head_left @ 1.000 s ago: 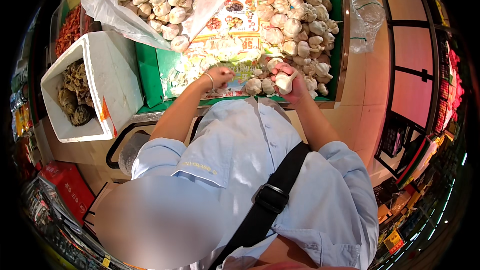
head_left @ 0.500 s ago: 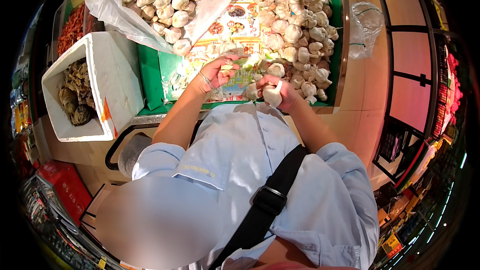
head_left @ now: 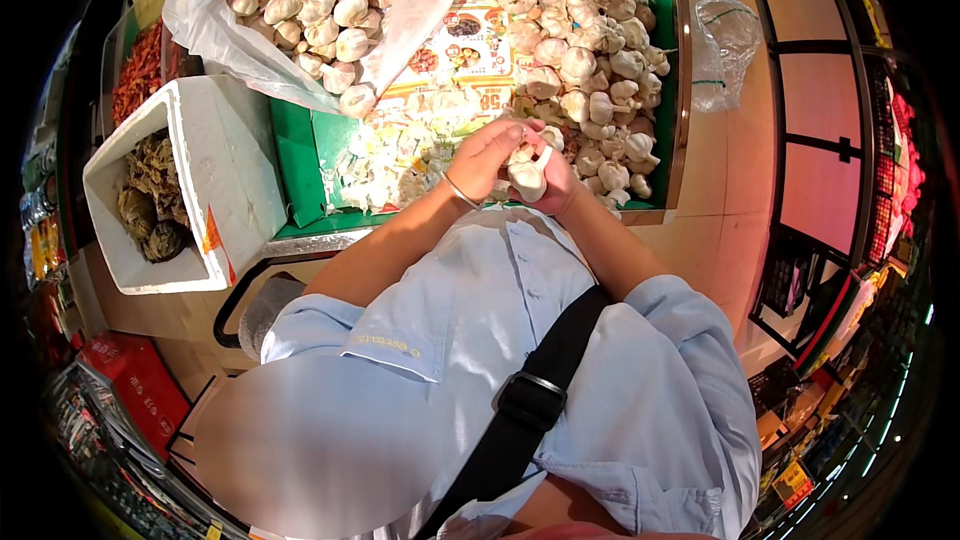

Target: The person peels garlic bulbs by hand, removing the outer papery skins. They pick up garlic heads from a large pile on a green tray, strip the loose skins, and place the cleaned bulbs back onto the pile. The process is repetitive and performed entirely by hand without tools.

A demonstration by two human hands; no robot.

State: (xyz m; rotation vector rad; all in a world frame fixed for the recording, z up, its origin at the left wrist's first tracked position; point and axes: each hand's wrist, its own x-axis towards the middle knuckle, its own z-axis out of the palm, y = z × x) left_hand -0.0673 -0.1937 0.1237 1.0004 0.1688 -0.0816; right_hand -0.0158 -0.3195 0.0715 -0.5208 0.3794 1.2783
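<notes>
The right hand [head_left: 560, 192] is closed around a white garlic bulb [head_left: 527, 180], held near the middle of the frame, just above the shirt front. The left hand [head_left: 482, 162] meets it from the other side, its fingers bent over the top of the bulb and against the right hand's fingers; whether they pinch anything cannot be told, since the fingertips overlap. A thin bracelet [head_left: 461, 192] circles the left wrist.

Just beyond the hands lies a green-walled display bin [head_left: 292, 155] with a metal front edge. Pale garlic skins [head_left: 372, 162] are scattered over its near left part, left of the hands. A printed sheet [head_left: 482, 40] shows at top centre. To its right, a heap of garlic bulbs [head_left: 600, 45] fills the upper right of the bin and reaches down beside the right hand. To its left, an open white plastic bag [head_left: 425, 15] holds more bulbs.

Left of the bin, a white foam box [head_left: 228, 160] sits tilted, with dark, shrivelled bundles [head_left: 152, 208] inside. Reddish dried goods [head_left: 140, 80] show above it. A crumpled clear bag [head_left: 722, 55] lies at the upper right. Lower in the frame are a light blue shirt [head_left: 475, 290] crossed by a black strap [head_left: 530, 402], and a red box [head_left: 135, 390] at lower left.
</notes>
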